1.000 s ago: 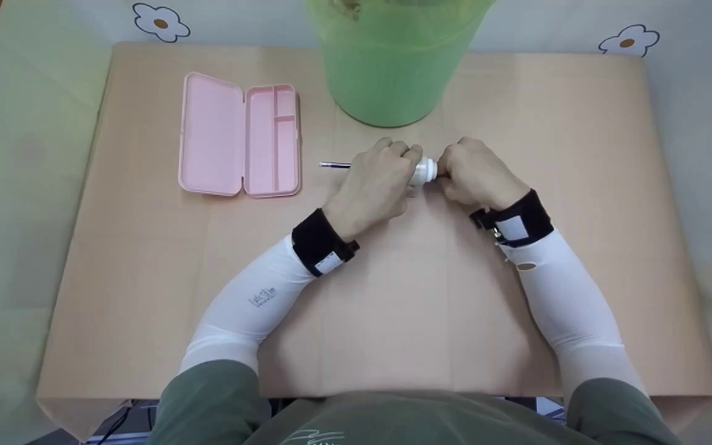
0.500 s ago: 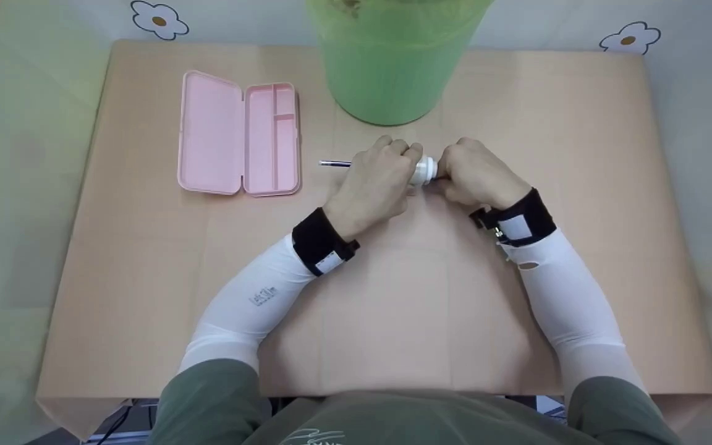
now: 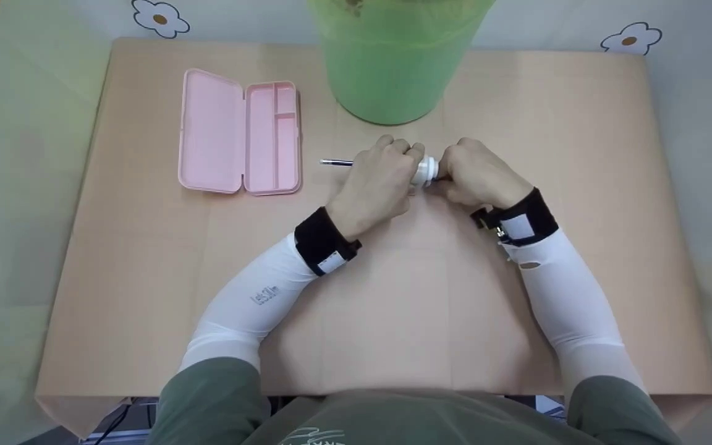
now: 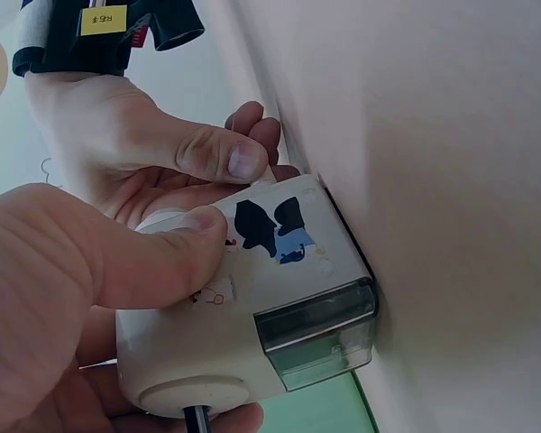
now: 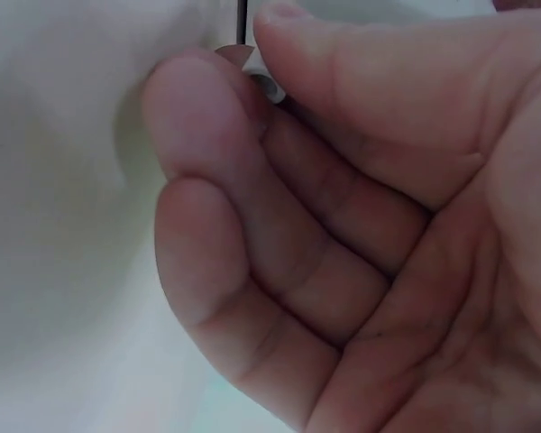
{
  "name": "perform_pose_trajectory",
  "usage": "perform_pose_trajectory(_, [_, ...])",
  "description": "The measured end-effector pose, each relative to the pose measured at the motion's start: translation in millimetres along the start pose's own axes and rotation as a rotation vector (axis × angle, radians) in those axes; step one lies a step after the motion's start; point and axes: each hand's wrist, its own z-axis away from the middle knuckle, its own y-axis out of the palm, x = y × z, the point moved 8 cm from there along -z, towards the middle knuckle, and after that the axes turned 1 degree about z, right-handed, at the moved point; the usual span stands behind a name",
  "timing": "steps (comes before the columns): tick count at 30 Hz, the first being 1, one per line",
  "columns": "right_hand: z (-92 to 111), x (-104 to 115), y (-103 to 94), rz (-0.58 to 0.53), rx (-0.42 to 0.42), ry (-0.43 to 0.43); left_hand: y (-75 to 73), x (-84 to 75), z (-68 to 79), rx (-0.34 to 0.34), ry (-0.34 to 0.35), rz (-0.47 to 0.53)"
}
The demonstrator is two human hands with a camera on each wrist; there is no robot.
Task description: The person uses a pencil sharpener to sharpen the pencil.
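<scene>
My left hand (image 3: 381,179) grips a white hand-crank pencil sharpener (image 3: 423,172) near the middle of the table, thumb on its side. A dark pencil (image 3: 335,162) sticks out of the sharpener's left end. In the left wrist view the sharpener shows a blue-and-black cartoon print and a clear shavings drawer (image 4: 320,329); the pencil enters the round face below. At the opposite end, my right hand (image 3: 483,173) pinches the small white crank handle (image 5: 266,86) between thumb and curled fingers. Those fingers mostly hide the crank.
An open pink pencil case (image 3: 260,139) with several compartments lies to the left, its lid folded outward. Behind the hands stands a large green bin (image 3: 387,80) with a yellowish liner. Patterned curtains border the table (image 3: 387,321) at the back and sides.
</scene>
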Motion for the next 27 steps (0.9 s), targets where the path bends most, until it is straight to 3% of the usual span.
perform_pose_trajectory(27, [9,15,-2.6,0.002,0.107,-0.093,-1.0,0.2,-0.2,-0.003,-0.023,-0.006])
